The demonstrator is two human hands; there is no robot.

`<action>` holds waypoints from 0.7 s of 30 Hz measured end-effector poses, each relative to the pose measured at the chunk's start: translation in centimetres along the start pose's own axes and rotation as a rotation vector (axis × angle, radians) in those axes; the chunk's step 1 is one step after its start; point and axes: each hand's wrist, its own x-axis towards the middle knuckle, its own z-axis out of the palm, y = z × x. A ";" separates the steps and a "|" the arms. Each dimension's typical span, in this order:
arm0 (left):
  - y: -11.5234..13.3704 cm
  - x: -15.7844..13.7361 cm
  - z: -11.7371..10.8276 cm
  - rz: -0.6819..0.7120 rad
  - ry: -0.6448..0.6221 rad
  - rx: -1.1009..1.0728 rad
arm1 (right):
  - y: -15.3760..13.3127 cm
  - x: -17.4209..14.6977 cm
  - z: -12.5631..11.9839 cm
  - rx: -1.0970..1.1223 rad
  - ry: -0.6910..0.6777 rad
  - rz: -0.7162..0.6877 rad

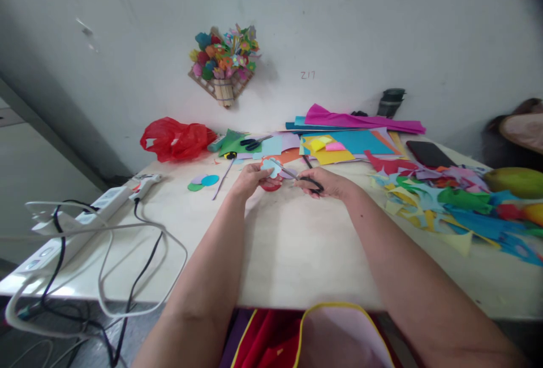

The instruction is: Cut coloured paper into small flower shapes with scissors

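The left grip (pixel 253 178) pinches a pale-blue paper flower (pixel 271 169) at its fingertips. The right grip (pixel 324 181) holds scissors (pixel 305 179), blades at the flower's edge; paper discs (pixel 209 180) lie left of both.

Near tabletop (pixel 292 260) offers passage; paper scraps (pixel 462 200) crowd its right.

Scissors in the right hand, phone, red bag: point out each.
Scissors (pixel 314 182): head view, on the black handle.
Phone (pixel 431 155): head view, middle of its dark face.
Red bag (pixel 180 141): head view, middle of its crumpled side.
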 end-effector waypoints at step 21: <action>0.5 -0.3 0.2 -0.032 -0.012 0.007 | -0.4 -0.5 -0.4 0.044 -0.024 -0.017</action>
